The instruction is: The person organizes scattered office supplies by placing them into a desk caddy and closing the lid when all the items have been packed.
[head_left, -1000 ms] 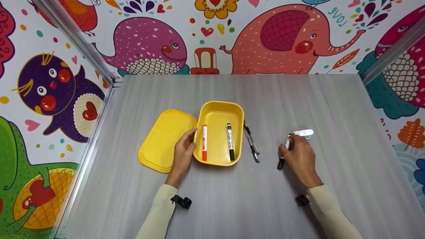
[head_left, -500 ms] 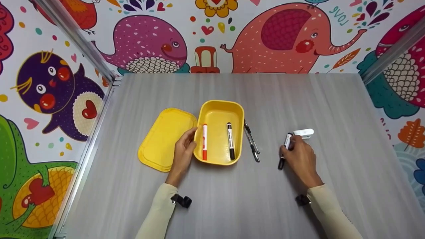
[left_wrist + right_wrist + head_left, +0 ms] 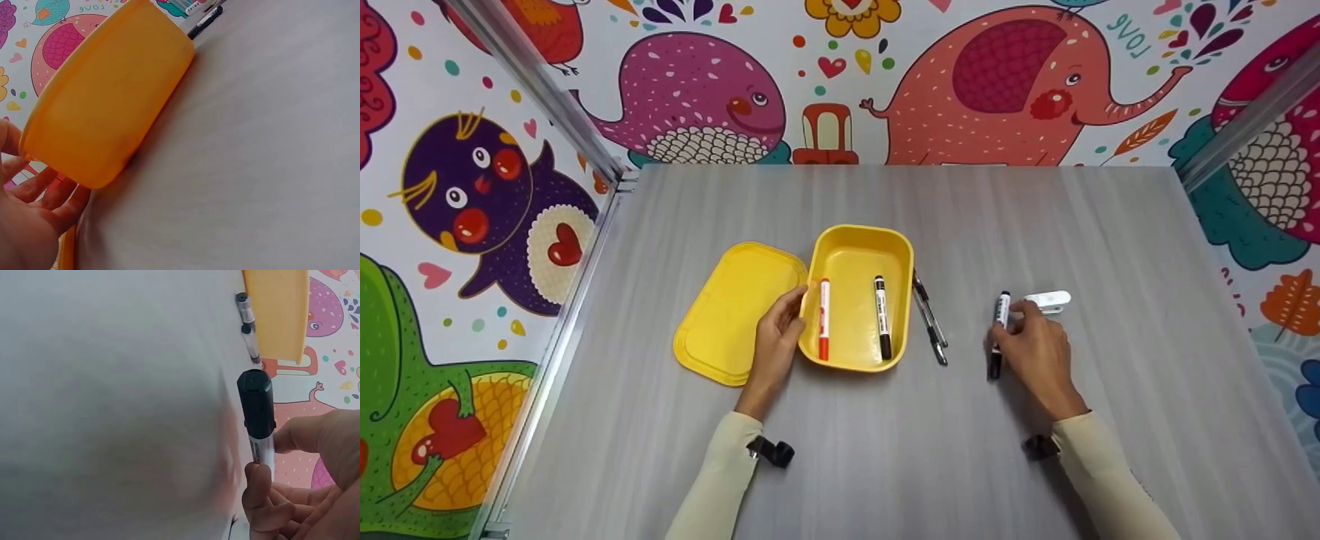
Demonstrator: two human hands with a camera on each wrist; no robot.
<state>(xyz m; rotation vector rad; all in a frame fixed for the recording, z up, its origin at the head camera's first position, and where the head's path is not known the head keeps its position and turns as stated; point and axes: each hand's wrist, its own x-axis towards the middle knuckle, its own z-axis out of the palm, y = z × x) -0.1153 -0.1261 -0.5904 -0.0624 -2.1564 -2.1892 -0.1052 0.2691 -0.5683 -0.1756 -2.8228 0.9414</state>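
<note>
held marker (image 3: 1003, 311) turned; gray tbl (image 3: 885, 450), cartoon walls (image 3: 982, 105)

There are three markers (image 3: 882, 319), two pens (image 3: 931, 324), two hands (image 3: 1037, 352), one box (image 3: 851, 264), one lid (image 3: 731, 307) and one white object (image 3: 1050, 299).

I'm looking in on booth-like workstation, wider building unclear to me: cartoon-printed panels (image 3: 840, 97) are closing off back and sides, metal posts (image 3: 538, 90) are framing corners, grey wood-grain tabletop (image 3: 900, 450) is spanning between.
</note>
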